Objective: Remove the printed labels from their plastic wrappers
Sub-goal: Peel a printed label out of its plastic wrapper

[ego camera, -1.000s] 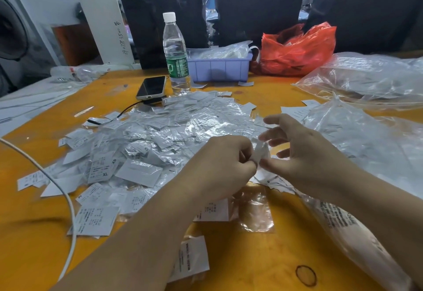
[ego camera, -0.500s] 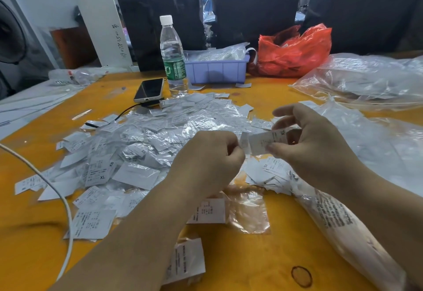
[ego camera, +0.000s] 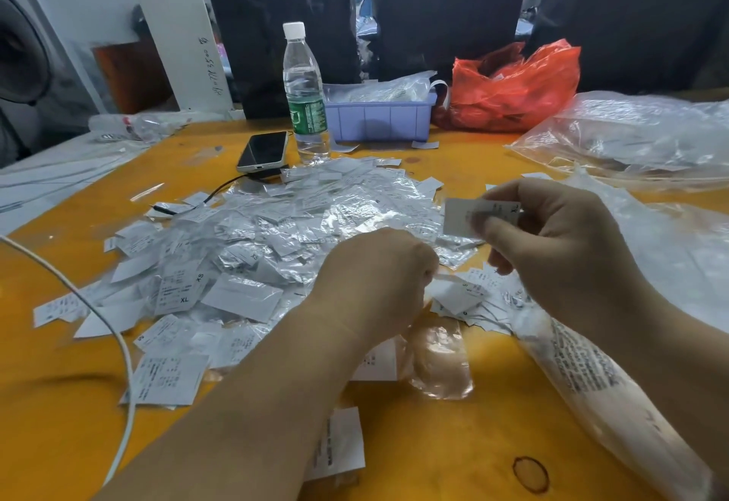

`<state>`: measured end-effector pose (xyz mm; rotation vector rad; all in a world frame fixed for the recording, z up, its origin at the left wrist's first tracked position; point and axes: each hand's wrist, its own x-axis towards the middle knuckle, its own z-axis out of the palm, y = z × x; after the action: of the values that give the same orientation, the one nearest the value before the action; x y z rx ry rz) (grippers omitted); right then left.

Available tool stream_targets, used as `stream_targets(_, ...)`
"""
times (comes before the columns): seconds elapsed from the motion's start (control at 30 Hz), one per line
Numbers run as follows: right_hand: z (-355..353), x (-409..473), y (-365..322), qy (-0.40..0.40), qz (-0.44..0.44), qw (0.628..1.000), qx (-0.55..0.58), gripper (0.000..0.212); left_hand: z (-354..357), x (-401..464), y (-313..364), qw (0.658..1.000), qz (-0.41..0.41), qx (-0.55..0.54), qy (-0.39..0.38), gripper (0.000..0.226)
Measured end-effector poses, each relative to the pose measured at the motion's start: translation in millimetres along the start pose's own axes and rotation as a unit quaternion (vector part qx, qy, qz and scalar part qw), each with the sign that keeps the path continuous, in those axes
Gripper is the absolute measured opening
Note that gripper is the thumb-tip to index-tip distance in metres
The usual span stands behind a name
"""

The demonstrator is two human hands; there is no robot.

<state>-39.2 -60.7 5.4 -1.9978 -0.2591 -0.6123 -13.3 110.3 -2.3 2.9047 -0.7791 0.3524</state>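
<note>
Fingers (ego camera: 495, 224) of our right hand (ego camera: 560, 252) pinch a label (ego camera: 461, 216) above the pile (ego camera: 276, 240); our left hand (ego camera: 378, 275) curls, perhaps on a wrapper (ego camera: 445, 277), its fingertips hidden.

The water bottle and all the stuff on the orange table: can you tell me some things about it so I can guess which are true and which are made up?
1. The water bottle stands upright with its white cap on. True.
2. The phone lies right of the red bag. False: it lies left of the bottle, far from the red bag.
3. The right hand pinches a white label above the table. True.
4. The purple tray is upside down. False: it sits open side up, with clear plastic in it.
5. The left hand is flat with straight fingers. False: its fingers are curled, apparently round a scrap of clear wrapper.
</note>
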Motion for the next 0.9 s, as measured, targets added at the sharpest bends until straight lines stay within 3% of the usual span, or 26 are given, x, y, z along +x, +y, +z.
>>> stream_targets(0.13,5,-2,5,-0.098,0.031,0.993,-0.066,0.016,-3,-4,-5,0.997,-0.033,-0.061,-0.027,0.024)
stream_targets(0.23,5,-2,9,-0.14,0.05,0.982,-0.119,0.022,-9,-8,-12,0.986,-0.036,-0.15,-0.055,0.015)
stream_targets(0.37,5,-2,8,-0.152,0.047,0.973,-0.168,0.02,-10,-11,-7,0.971,-0.054,-0.171,-0.161,0.036)
stream_targets(0.57,5,-2,7,-0.126,0.041,0.974,-0.182,0.019,-7,-8,-6,0.973,-0.022,-0.165,-0.163,0.018)
stream_targets(0.7,3,0,5,-0.087,0.048,0.989,-0.113,0.023,-10,-8,-9,0.964,-0.031,-0.234,-0.122,0.012)
stream_targets(0.8,1,1,5,-0.079,0.063,0.992,-0.076,0.028,-15,-7,-13,0.934,-0.081,-0.344,-0.042,0.01)
stream_targets(0.9,1,3,5,-0.077,0.072,0.994,-0.041,0.017,-16,-6,-13,0.913,-0.102,-0.393,0.029,0.011)
